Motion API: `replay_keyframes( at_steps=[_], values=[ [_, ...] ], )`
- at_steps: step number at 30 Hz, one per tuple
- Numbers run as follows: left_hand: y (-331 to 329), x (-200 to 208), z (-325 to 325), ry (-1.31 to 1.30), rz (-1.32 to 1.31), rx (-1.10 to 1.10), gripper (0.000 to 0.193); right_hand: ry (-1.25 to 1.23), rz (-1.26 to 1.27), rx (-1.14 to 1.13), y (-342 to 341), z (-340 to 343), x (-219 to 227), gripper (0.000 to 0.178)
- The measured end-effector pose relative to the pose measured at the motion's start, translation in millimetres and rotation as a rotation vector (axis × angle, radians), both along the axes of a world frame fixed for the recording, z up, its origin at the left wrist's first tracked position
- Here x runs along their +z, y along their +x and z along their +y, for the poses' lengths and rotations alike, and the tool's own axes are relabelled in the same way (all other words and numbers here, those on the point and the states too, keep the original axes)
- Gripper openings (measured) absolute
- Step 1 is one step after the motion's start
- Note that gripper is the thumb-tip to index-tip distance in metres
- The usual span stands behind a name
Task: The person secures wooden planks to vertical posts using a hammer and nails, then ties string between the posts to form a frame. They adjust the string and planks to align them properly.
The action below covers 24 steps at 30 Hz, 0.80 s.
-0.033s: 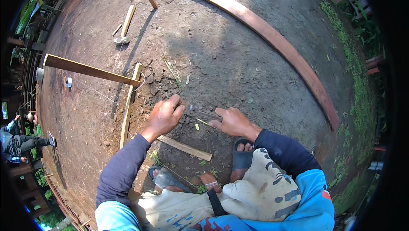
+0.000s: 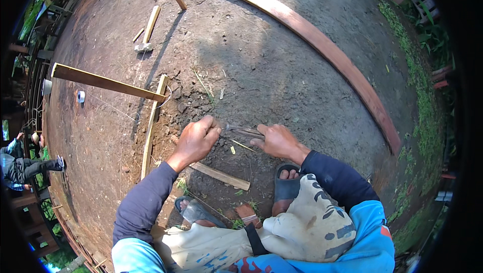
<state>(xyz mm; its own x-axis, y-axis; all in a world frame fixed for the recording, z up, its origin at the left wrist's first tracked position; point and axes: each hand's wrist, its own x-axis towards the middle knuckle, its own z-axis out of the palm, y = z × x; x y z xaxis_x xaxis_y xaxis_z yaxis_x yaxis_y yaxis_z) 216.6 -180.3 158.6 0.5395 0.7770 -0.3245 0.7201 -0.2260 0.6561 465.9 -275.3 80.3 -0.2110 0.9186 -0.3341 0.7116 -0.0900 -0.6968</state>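
Held out over the loose dug soil, both my hands are close together. My right hand (image 2: 280, 141) is closed around the handles of a slim metal tool that looks like pliers (image 2: 246, 131). The tool's head points left and meets the fingertips of my left hand (image 2: 197, 141). Those left fingers are pinched together, and what they hold is too small to make out. Below the hands a short wooden stick (image 2: 220, 174) lies on the ground. Left of my left hand stands a tall wooden stake (image 2: 110, 84), touching a long batten (image 2: 151, 127), with thin string looped where they meet.
A hammer (image 2: 143, 47) with a wooden handle lies farther off on the left. Near the left edge is a roll of tape or string (image 2: 81, 97). A long reddish plank (image 2: 312, 36) curves across the right. Another person (image 2: 30, 165) is at far left.
My right hand has shifted slightly up, away from my body, with the tool tilting a little. My left hand has barely moved.
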Motion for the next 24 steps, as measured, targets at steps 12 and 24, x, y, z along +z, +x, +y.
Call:
replay_keyframes(
  at_steps=[12,24],
  values=[
    [21.4,-3.4,-29.4,-0.121,-0.267,0.022,0.016,-0.080,-0.016,-0.141,26.8,1.6,-8.0,0.045],
    [57.0,-51.5,-19.1,-0.476,-0.460,0.381,0.029,0.089,0.056,-0.238,7.6,-1.3,-10.6,0.040]
  ],
)
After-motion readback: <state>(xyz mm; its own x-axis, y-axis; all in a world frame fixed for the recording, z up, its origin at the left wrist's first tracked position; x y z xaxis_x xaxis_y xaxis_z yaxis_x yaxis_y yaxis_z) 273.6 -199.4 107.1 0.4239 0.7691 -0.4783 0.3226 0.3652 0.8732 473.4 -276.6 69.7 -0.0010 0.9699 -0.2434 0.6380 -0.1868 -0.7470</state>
